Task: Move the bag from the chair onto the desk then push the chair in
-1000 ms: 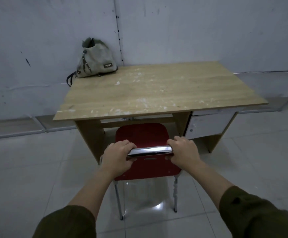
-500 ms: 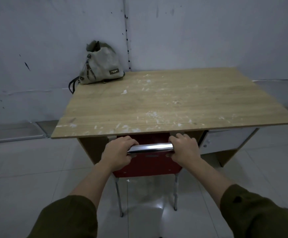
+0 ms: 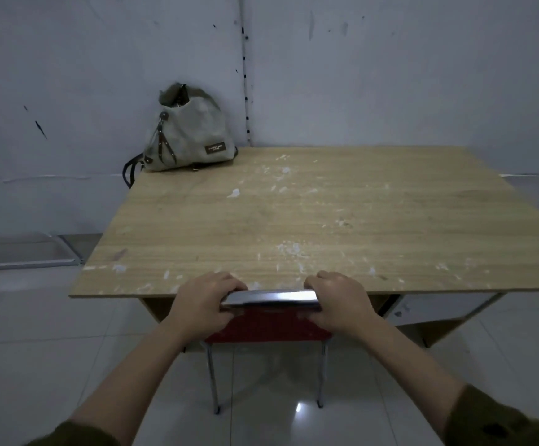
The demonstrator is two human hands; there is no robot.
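Note:
A grey-green canvas bag (image 3: 187, 133) stands upright on the far left corner of the wooden desk (image 3: 342, 217), against the wall. The red chair (image 3: 268, 326) sits under the desk's front edge, with only its backrest and two rear metal legs showing. My left hand (image 3: 202, 304) grips the left end of the shiny chrome top rail (image 3: 271, 298). My right hand (image 3: 339, 302) grips the right end. Both hands are right at the desk edge.
A white drawer unit (image 3: 435, 309) hangs under the desk's right side. Grey walls meet in a corner behind the desk. A low metal ledge (image 3: 20, 252) runs along the left wall. Glossy white floor tiles (image 3: 52, 365) surround the chair.
The chair has slid forward under the desk with both hands on its rail. The seat is now hidden beneath the top, and my view has moved closer to the desk.

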